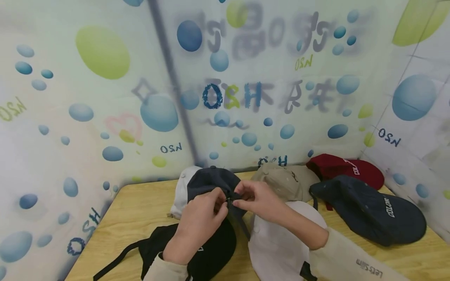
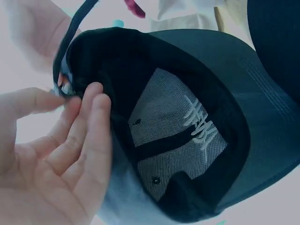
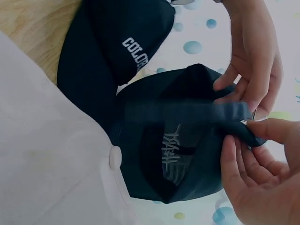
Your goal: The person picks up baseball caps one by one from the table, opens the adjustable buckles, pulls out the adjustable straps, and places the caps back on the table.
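Both hands are at the back of a navy baseball cap point(image 1: 212, 177), above the table. My left hand point(image 1: 202, 220) pinches the cap's back edge between thumb and fingers, beside a small metal buckle point(image 3: 243, 122). Opposite it, my right hand point(image 1: 261, 199) pinches the cap at the same strap fastening, fingertips close to the left ones. A loose strap point(image 1: 240, 224) hangs down from between the hands. In the left wrist view the cap's hollow faces the camera, showing mesh lining point(image 2: 164, 103) with stitched lettering.
A black cap point(image 1: 218, 249) lies below the left forearm, a white cap point(image 1: 277, 246) under the right. Behind stand another white cap point(image 1: 181, 195) and a beige cap point(image 1: 295, 181). A red cap point(image 1: 346, 171) and dark blue cap point(image 1: 369, 210) sit right on the wooden table point(image 1: 140, 210).
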A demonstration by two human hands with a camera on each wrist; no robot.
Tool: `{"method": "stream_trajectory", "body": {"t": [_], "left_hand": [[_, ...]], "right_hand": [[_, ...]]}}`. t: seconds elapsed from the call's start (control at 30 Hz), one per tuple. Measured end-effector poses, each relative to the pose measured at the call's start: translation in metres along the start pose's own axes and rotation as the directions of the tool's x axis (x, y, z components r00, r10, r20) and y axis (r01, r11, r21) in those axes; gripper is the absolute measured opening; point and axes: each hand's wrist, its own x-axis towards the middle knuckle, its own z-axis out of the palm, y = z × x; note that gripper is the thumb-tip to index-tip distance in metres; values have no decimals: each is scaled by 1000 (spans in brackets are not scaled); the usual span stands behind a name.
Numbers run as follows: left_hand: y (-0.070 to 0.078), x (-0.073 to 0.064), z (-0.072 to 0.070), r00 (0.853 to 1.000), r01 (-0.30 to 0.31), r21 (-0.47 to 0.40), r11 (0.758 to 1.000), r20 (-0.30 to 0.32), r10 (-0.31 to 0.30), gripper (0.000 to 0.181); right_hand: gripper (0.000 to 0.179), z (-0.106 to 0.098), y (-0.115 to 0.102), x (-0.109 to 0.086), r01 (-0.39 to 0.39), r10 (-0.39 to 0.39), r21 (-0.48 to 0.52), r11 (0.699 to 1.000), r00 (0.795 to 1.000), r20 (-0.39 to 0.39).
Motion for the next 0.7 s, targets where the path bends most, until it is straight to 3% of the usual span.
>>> {"method": "stream_trajectory", "body": {"t": [0.2, 0.37, 0.53, 0.7], "left_hand": [[-5, -4, -5, 996, 41, -34, 999, -81, -44, 24], [-6, -1, -2, 997, 54, -71, 996, -50, -58, 48], [-8, 4, 2, 999, 36, -105, 994, 5, -35, 31], [-8, 4, 2, 1000, 15, -99, 995, -21, -17, 20]], "right_hand": [[9, -2, -2, 2, -6, 5, -18, 1000, 999, -35], [6, -2, -1, 5, 10, -10, 0, 1000, 1000, -13], [7, 0, 0, 8, 46, -46, 18, 999, 999, 10], [9, 1, 1, 10, 46, -47, 29, 999, 999, 28]]}}
